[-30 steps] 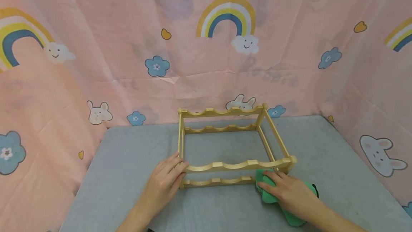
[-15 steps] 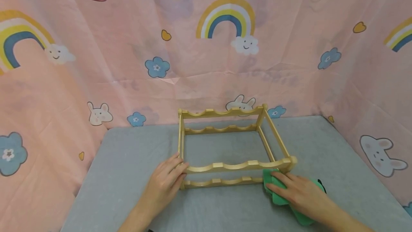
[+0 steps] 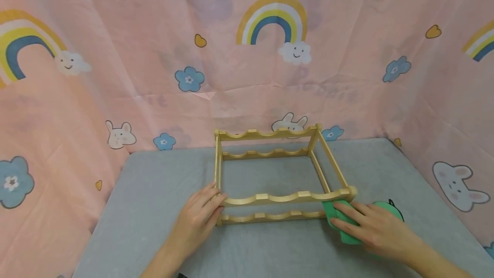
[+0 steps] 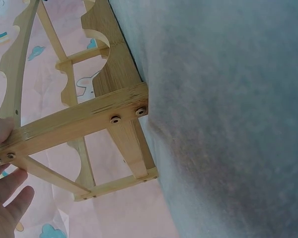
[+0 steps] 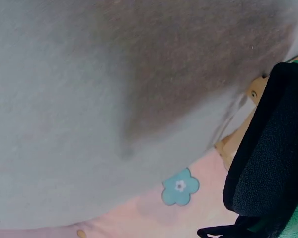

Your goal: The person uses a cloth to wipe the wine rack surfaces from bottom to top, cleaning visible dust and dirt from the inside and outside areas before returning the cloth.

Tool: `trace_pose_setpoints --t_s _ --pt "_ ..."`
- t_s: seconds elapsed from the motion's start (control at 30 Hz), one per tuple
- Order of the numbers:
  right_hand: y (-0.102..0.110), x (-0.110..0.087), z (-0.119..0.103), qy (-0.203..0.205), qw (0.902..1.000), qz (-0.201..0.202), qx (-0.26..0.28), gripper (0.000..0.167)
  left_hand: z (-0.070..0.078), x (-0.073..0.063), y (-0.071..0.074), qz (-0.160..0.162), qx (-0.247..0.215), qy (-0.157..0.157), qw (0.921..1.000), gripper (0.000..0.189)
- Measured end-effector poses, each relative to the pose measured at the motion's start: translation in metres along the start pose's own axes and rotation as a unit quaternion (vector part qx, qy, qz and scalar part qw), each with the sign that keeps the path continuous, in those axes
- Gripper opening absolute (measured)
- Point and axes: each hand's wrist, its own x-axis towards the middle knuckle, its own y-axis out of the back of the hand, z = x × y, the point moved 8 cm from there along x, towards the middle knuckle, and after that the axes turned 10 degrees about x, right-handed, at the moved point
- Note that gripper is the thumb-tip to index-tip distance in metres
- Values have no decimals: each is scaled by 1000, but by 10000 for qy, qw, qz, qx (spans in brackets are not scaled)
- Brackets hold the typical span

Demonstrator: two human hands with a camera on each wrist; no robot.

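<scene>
A light wooden rack (image 3: 262, 200) with scalloped rails stands on the grey-covered table. My left hand (image 3: 198, 216) grips its front left corner. The left wrist view shows the thumb and fingers of this hand (image 4: 7, 198) on opposite sides of the rack's end bar (image 4: 79, 115). At the front right corner, my right hand (image 3: 372, 228) holds a folded green cloth (image 3: 349, 238) against the lower front rail. In the right wrist view the cloth (image 5: 268, 158) shows a dark face, black edging and a loop; the right fingers are out of that view.
Grey fabric covers the table (image 3: 154, 196). A pink patterned curtain (image 3: 231, 76) hangs behind it and along both sides. A small black item (image 3: 182, 275) pokes in at the bottom edge, too cut off to identify.
My right hand has slid to the right with the green cloth, along the lower front rail to its right end. My left hand and the rack have stayed in place.
</scene>
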Motion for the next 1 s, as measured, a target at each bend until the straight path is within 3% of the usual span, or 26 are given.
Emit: trace_pose_setpoints --t_s 0.37,0.6,0.7,1.0 --pt "26 -4 -1 15 9997 251 21 49 0 -1 -1 12 -29 -11 10000 27" --pt "45 9 0 261 9933 1116 -126 37 0 -1 0 51 8 12 10000 31" --pt "50 15 -2 331 9908 1310 -104 36 -1 -1 0 51 24 -14 10000 31" --pt "39 22 -1 108 9948 1003 -105 40 -1 -1 -2 50 -13 -29 10000 35"
